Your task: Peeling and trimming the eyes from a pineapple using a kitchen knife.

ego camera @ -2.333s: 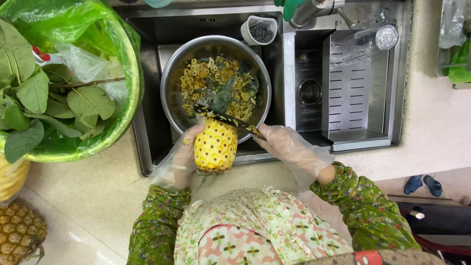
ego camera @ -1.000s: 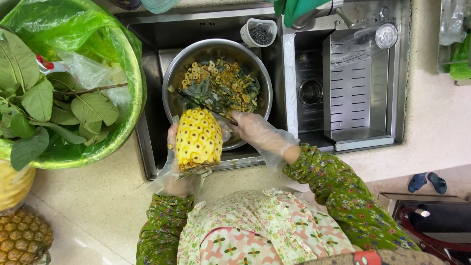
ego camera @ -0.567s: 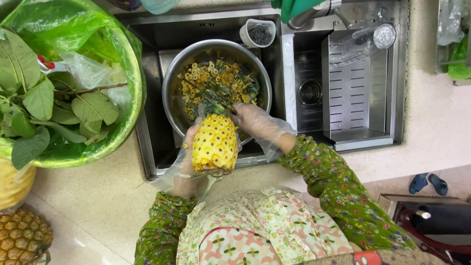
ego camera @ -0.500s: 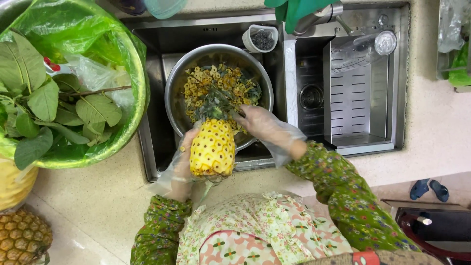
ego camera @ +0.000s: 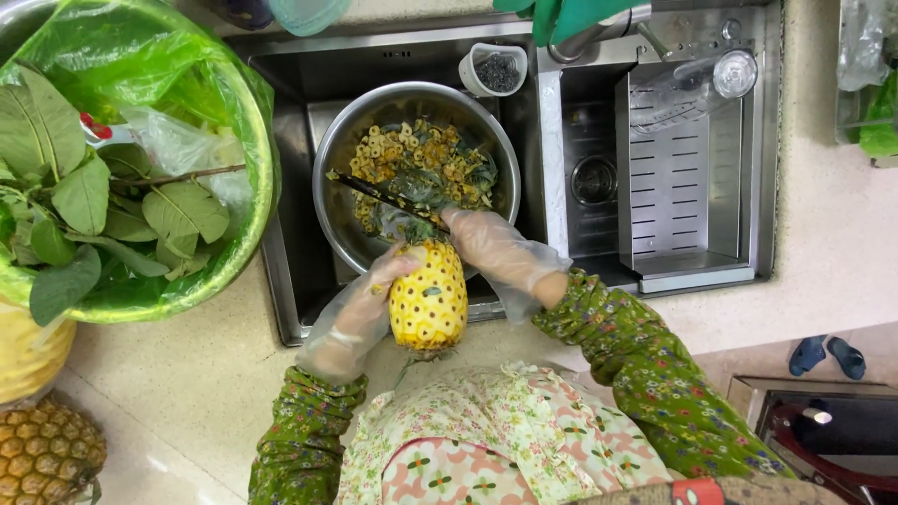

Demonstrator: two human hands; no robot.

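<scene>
Far out to the left of the fingers, a whole unpeeled pineapple (ego camera: 42, 454) lies on the pale surface (ego camera: 178, 393), cut off by the bottom corner. Above it stands a basin lined with a green plastic bag (ego camera: 238, 112), full of broad leaves (ego camera: 84, 196), its left side cut off by the frame edge. The left hand (ego camera: 360, 304), in a loose clear plastic glove, has its fingers curled against the left flank of the peeled pineapple (ego camera: 428, 301); the glove folds blur the fingertips, so how hard they press cannot be told. The pineapple stands upright between both hands, over the front rim of the sink (ego camera: 299, 281), its leafy top reaching over the steel bowl (ego camera: 332, 182) just beyond the fingers. The bowl holds yellow peelings and green scraps (ego camera: 421, 159). The right hand (ego camera: 486, 245), also gloved, has its fingers closed round the handle of a knife (ego camera: 379, 194), the handle itself hidden in the fist; the dark blade slants up and left over the bowl, and where its edge meets the fruit is hard to make out. Compared with half a second earlier, the blade now shows plainly across the bowl, where before it was lost among the leaves, and the pineapple sits slightly lower. Beyond the right fingers stand a small grey cup (ego camera: 494, 70) and a drain rack (ego camera: 687, 178) in the right basin.
</scene>
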